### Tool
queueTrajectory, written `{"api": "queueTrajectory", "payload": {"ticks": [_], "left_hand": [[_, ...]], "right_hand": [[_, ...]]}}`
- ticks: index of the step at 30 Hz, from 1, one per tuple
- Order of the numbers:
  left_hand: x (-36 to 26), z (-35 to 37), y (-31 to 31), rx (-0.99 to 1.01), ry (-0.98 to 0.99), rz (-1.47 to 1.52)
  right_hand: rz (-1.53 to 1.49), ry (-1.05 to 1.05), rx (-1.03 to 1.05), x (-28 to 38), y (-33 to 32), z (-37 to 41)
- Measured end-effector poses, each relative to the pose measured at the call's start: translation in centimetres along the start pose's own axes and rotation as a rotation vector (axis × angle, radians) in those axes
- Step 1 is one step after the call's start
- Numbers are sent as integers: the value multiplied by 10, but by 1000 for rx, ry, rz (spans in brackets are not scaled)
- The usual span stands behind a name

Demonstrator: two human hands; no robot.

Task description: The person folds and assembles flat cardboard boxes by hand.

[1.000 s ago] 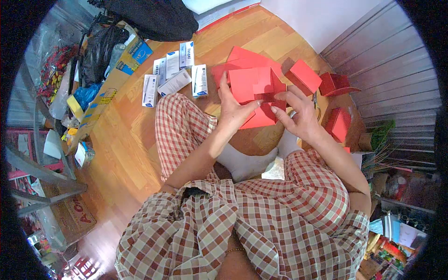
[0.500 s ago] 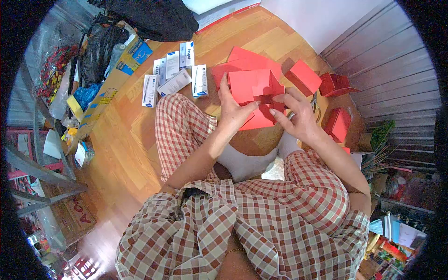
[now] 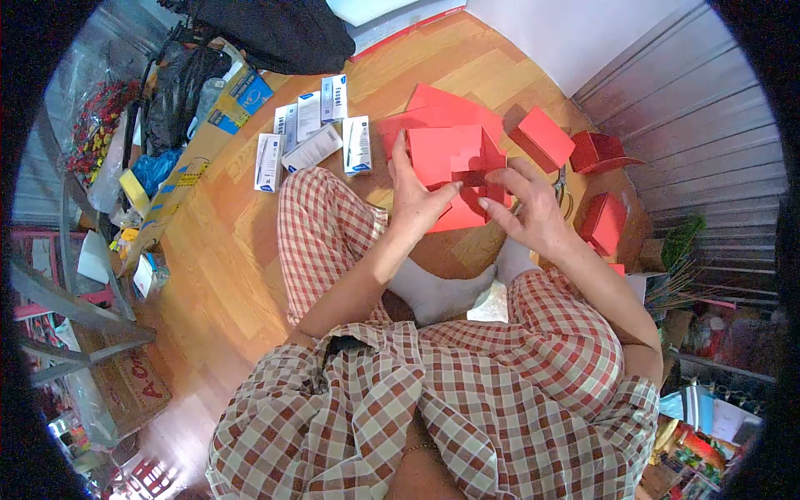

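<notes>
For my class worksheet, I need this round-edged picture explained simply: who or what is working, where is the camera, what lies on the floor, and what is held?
No machine here: a seated person works with bare hands. The camera sits on their head and looks down; the dark round edge is probably its lens. The left hand and right hand both grip a partly folded red cardboard box. On the wooden floor lie flat red sheets, other red boxes and white-and-blue cartons.
</notes>
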State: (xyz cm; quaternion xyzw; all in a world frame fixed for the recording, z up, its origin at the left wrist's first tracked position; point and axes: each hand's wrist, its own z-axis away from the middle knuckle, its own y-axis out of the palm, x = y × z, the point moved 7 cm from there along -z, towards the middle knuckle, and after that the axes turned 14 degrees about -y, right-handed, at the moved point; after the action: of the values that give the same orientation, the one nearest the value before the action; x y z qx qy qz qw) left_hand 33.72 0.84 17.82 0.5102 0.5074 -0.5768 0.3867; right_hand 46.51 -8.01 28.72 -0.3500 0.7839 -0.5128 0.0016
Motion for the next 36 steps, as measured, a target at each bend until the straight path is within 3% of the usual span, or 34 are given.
{"api": "queueTrajectory", "payload": {"ticks": [13,19,25,30,36], "left_hand": [[-9,7,-1,17,-14,-82],[-17,12,2,59,-34,-153],[-34,20,14,162,94,-241],[-40,24,21,184,132,-353],[-38,26,27,227,105,-404]], "right_hand": [[-13,67,-42,0,-11,-7],[128,67,-36,-17,-25,-13],[302,119,178,-30,-18,-14],[326,198,487,-32,9,-9],[343,234,534,-35,14,-6]]}}
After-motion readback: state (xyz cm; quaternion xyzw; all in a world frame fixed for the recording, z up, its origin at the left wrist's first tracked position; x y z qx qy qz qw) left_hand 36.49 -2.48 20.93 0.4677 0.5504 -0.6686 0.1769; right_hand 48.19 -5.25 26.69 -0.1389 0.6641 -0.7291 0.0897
